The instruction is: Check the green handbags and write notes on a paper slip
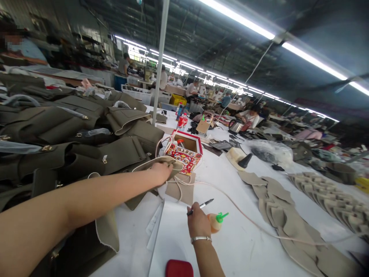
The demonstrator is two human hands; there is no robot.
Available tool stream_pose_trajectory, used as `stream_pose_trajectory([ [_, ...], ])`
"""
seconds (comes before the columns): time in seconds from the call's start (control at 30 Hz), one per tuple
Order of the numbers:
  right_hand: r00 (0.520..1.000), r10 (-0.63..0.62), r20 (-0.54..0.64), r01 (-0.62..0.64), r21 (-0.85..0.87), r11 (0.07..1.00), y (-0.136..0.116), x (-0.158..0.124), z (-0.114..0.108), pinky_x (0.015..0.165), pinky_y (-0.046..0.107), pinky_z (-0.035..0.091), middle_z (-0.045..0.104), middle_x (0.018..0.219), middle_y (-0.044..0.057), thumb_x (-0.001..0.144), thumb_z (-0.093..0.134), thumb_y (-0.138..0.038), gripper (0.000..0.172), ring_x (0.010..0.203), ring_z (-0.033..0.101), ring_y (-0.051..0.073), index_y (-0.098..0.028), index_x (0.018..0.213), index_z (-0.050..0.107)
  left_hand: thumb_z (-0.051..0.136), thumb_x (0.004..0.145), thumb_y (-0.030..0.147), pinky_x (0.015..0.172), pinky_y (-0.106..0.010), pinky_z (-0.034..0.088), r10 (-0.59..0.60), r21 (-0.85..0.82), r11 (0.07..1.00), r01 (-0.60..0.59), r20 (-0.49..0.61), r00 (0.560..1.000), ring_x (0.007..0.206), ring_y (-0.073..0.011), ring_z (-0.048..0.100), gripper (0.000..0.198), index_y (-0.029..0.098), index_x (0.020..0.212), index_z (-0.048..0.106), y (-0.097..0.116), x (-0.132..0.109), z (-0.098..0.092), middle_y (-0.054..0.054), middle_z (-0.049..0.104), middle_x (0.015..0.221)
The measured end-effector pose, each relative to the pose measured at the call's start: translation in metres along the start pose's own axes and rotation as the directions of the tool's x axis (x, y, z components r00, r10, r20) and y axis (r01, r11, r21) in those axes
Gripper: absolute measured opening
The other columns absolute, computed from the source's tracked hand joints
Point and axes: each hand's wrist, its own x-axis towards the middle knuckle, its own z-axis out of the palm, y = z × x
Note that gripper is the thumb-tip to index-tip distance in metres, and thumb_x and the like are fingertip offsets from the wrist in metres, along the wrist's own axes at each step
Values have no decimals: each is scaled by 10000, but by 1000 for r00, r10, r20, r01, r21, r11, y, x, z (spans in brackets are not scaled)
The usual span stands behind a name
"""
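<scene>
My left hand (161, 172) reaches far forward and is closed on a beige leather piece (173, 163) lying beside a heap of olive-green bags (72, 134). My right hand (197, 220) rests on the white table (245, 238) near me, closed on a pen (203, 205) that points up and to the right. A silver bracelet (201, 239) circles that wrist. A small glue bottle with a green cap (216, 222) lies just right of the hand. A pale cord (245, 217) runs across the table.
A red patterned open box (186, 151) sits beyond the left hand. Rows of cut beige pieces (288, 215) cover the right side. A red object (179, 268) lies at the near edge. A white pole (160, 61) rises behind. Other people work at distant tables.
</scene>
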Motion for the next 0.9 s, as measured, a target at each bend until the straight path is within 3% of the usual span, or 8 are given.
stream_pose_trajectory([
  [0.13, 996, -89, -21, 89, -7, 996, -3, -25, 13, 630, 248, 401, 640, 865, 57, 935, 449, -254, 116, 831, 630, 188, -169, 964, 522, 618, 791, 200, 953, -500, 407, -157, 336, 931, 142, 18, 987, 1119, -280, 525, 260, 98, 1030, 620, -24, 8, -61, -140, 605, 1132],
  [0.2, 989, -149, -20, 149, 1, 989, -11, -37, 25, 674, 251, 416, 630, 869, 55, 913, 489, -220, 79, 857, 620, 190, -171, 953, 538, 621, 772, 194, 905, -489, 433, -166, 439, 884, 159, -22, 986, 1090, -296, 541, 278, 86, 1028, 627, -34, 6, -93, -166, 608, 1126],
  [0.3, 975, -223, -16, 223, 17, 975, -22, -51, 41, 705, 264, 436, 624, 848, 54, 878, 529, -166, 64, 854, 614, 197, -173, 934, 560, 700, 669, 229, 799, -456, 455, -157, 531, 832, 158, -48, 986, 1003, -371, 567, 311, 83, 943, 669, -42, -3, -138, -206, 636, 1045],
  [0.47, 957, -283, -62, 285, 29, 958, -20, -67, 52, 706, 301, 470, 618, 806, 56, 840, 566, -130, 67, 809, 613, 213, -166, 896, 572, 632, 736, 329, 702, -299, 399, -82, 553, 819, 152, -149, 985, 856, -250, 572, 250, 124, 871, 681, -43, -22, -195, -107, 649, 867],
  [0.67, 885, -336, -322, 357, 7, 934, 4, -77, 65, 600, 281, 477, 575, 705, 29, 797, 632, -150, 189, 667, 608, 197, -147, 968, 550, 564, 827, 396, 653, -215, 322, -132, 281, 938, 204, -256, 958, 621, -76, 411, 365, 69, 978, 627, -64, -50, -255, 18, 464, 618],
  [0.73, 855, -346, -387, 382, 17, 924, 8, -80, 70, 584, 265, 472, 570, 707, 20, 787, 642, -144, 231, 644, 606, 184, -145, 990, 532, 512, 875, 360, 658, -218, 311, -196, 8, 979, 204, -245, 950, 602, -55, 367, 385, 27, 1061, 566, -72, -59, -273, 27, 416, 619],
  [0.83, 844, -353, -405, 402, 42, 915, 9, -83, 74, 589, 256, 471, 570, 723, 18, 799, 623, -143, 238, 647, 606, 174, -147, 1009, 511, 488, 900, 296, 658, -225, 279, -273, -414, 899, 143, -274, 922, 594, -41, 313, 366, -15, 1092, 498, -77, -66, -291, 41, 347, 609],
  [0.9, 850, -362, -384, 411, 53, 910, 6, -83, 74, 610, 260, 475, 578, 746, 25, 821, 597, -153, 231, 674, 609, 175, -143, 1033, 504, 464, 918, 312, 652, -224, 273, -300, -463, 879, 116, -347, 889, 585, -36, 303, 361, 1, 1099, 476, -77, -62, -293, 50, 315, 608],
])
